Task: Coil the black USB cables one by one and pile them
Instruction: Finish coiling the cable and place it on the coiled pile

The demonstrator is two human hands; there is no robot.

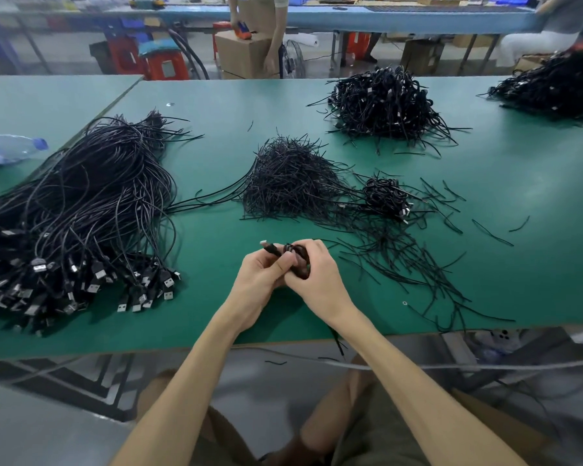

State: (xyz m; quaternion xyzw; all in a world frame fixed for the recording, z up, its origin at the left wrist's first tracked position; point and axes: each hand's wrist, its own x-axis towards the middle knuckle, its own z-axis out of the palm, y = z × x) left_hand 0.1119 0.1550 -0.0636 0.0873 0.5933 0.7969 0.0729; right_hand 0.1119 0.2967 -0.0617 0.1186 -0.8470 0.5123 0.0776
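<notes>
Both my hands meet over the near middle of the green table [216,105]. Between them is a coiled black USB cable [292,252]; its plug end sticks out to the upper left. My left hand [263,274] pinches the coil with thumb and fingers. My right hand [317,270] curls round the coil from the right and hides most of it. A big bundle of uncoiled USB cables [81,210] lies on the left, plugs toward me. A small pile of coiled cables [386,196] sits right of centre. A much larger coiled pile [382,104] lies farther back.
A heap of short black ties [290,179] lies in the middle, with loose ties [418,264] scattered to the right. A plastic water bottle [11,149] rests at the far left. Another cable pile [559,85] is at the back right. People stand and sit beyond the table.
</notes>
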